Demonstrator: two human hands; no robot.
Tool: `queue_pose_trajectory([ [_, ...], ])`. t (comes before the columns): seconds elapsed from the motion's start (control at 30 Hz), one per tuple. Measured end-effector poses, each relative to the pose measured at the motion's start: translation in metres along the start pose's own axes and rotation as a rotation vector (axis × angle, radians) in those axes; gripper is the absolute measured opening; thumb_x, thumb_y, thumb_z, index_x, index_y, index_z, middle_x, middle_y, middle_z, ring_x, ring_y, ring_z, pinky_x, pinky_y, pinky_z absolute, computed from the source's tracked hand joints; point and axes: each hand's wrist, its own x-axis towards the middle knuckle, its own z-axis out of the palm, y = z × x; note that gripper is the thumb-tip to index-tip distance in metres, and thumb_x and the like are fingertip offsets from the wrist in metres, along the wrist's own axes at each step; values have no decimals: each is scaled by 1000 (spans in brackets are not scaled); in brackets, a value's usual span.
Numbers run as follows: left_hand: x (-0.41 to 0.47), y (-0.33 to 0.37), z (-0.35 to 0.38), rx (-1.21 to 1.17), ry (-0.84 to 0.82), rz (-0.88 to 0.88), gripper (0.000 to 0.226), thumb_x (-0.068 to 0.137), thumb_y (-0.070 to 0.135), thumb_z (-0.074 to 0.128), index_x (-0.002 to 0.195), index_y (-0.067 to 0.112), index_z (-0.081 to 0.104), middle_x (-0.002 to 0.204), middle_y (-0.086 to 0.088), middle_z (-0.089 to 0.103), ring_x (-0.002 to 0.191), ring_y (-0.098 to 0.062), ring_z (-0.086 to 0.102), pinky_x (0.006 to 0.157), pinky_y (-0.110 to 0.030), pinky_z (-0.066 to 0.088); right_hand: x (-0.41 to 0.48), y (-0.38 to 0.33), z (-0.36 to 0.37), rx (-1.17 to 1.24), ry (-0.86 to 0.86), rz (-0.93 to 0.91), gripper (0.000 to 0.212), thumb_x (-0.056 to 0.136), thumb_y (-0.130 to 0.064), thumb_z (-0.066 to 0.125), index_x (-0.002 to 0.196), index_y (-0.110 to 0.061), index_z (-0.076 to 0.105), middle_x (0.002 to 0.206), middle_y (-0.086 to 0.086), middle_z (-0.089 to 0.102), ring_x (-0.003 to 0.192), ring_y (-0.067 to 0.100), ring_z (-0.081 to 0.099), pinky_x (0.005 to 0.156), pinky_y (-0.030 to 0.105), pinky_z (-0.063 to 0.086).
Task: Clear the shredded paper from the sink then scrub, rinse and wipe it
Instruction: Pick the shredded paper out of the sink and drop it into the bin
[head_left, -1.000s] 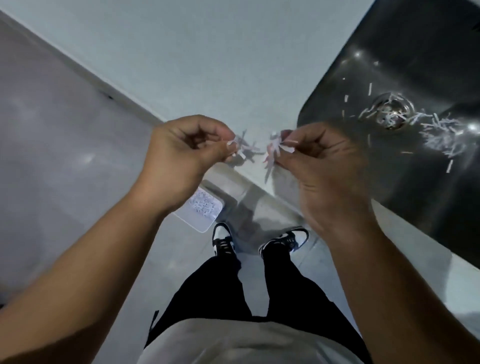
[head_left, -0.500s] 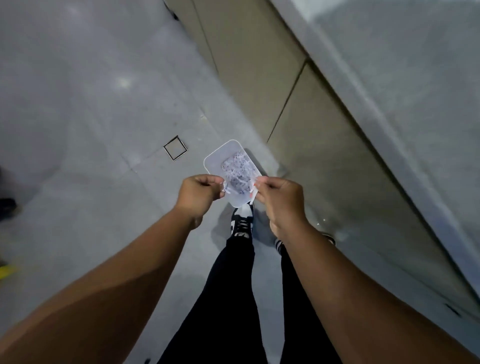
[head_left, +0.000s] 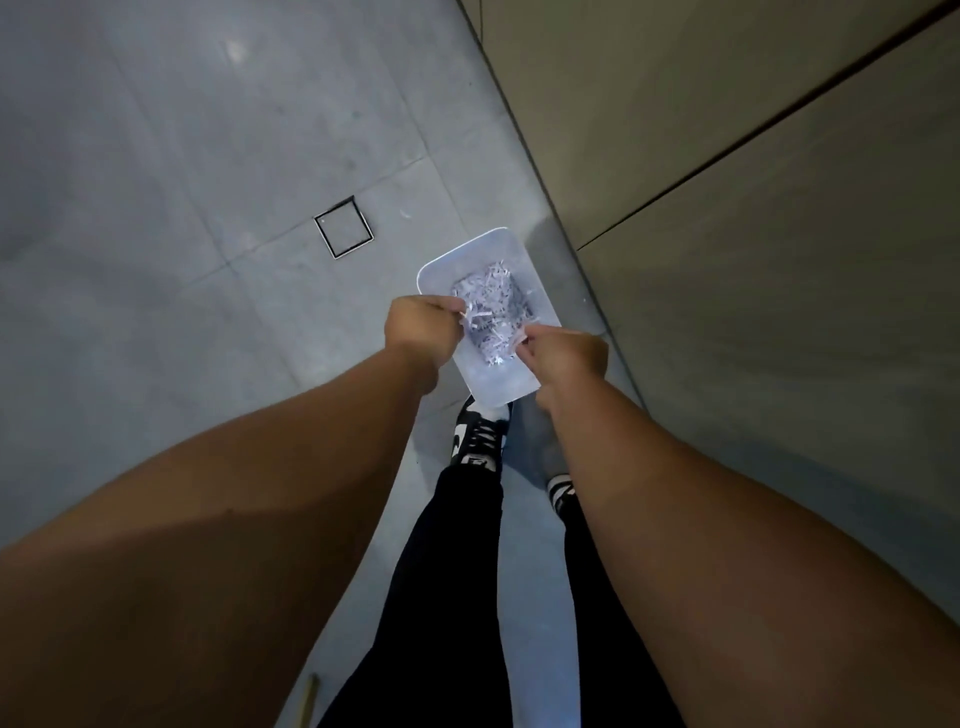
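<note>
Leaning over the floor, you hold your left hand (head_left: 423, 332) and right hand (head_left: 566, 358) above a white tub (head_left: 470, 262). The curled fingertips of each pinch a few strips of shredded paper (head_left: 493, 304), and most of it is heaped in the tub directly beneath your grip. The sink is out of view.

The strips are light and probably damp. They could cling to your fingers when you let go, or drift past the rim onto the floor (head_left: 208, 312). That is likeliest outward of your left hand toward the floor drain (head_left: 344, 227), or back toward your shoe (head_left: 478, 431) below your wrists. One stray fleck already lies beyond the tub's far rim.
</note>
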Motion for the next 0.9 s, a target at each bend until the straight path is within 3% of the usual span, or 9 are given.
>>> queue_pose_trajectory([
  [0.07, 14, -5, -3, 78, 6, 19, 27, 66, -3, 63, 66, 18, 80, 82, -7, 77, 91, -37, 74, 88, -46, 62, 8, 1, 8, 0, 56, 16, 10, 87, 2, 68, 93, -4, 74, 71, -1, 66, 57, 9, 65, 63, 25, 58],
  [0.13, 15, -4, -2, 95, -5, 27, 32, 74, -10, 67, 61, 17, 78, 77, -8, 76, 84, -35, 74, 82, -43, 64, 8, 2, 17, 4, 118, 40, 6, 83, -2, 77, 81, -7, 74, 62, -1, 66, 49, 9, 63, 54, 24, 55],
  [0.27, 14, -1, 5, 108, -29, 44, 23, 77, -4, 83, 64, 12, 74, 68, -8, 72, 70, -27, 72, 74, -37, 65, 9, 6, 25, 106, 116, 71, 6, 83, -4, 78, 80, -7, 73, 70, 7, 67, 48, 14, 59, 67, 34, 63],
  [0.33, 15, 0, 7, 162, -74, 60, 15, 78, 1, 84, 69, 9, 74, 66, -7, 71, 66, -23, 68, 77, -37, 64, 10, 8, 25, 154, 60, 84, 12, 90, -3, 68, 100, -4, 73, 80, 6, 66, 60, 16, 61, 82, 41, 63],
  [0.43, 15, 2, 13, 186, -199, 3, 8, 93, 7, 66, 88, 9, 71, 81, -4, 71, 81, -22, 65, 83, -35, 57, 11, 10, 24, 229, 7, 92, 27, 97, -2, 55, 123, -3, 63, 89, 4, 63, 76, 19, 64, 90, 42, 57],
  [0.53, 14, 3, 13, 164, -234, -88, 14, 95, 19, 63, 99, 16, 76, 106, -1, 77, 103, -21, 69, 90, -34, 54, 8, 11, 25, 338, 47, 141, 11, 100, -6, 55, 102, 1, 63, 88, 13, 69, 85, 24, 73, 83, 40, 63],
  [0.63, 14, -1, 12, 220, -253, -26, 16, 90, 18, 72, 106, 18, 78, 101, 3, 76, 96, -14, 68, 81, -28, 53, 8, 11, 27, 370, -4, 147, 17, 101, -20, 54, 100, -7, 64, 99, 12, 72, 99, 26, 71, 89, 42, 60],
  [0.73, 14, -7, 16, 317, -268, 104, 22, 83, 21, 85, 103, 15, 79, 81, 7, 72, 69, -3, 63, 66, -19, 49, 7, 13, 26, 387, -49, 140, 31, 104, -36, 46, 115, -12, 63, 105, 10, 73, 103, 25, 70, 102, 44, 53],
  [0.9, 24, -9, 17, 502, -124, 297, 10, 79, 24, 86, 74, 20, 78, 75, 8, 74, 73, -8, 69, 78, -24, 59, 3, 13, 25, 468, -75, 115, 53, 105, -51, 38, 132, -11, 60, 114, 14, 73, 104, 28, 72, 97, 41, 56],
])
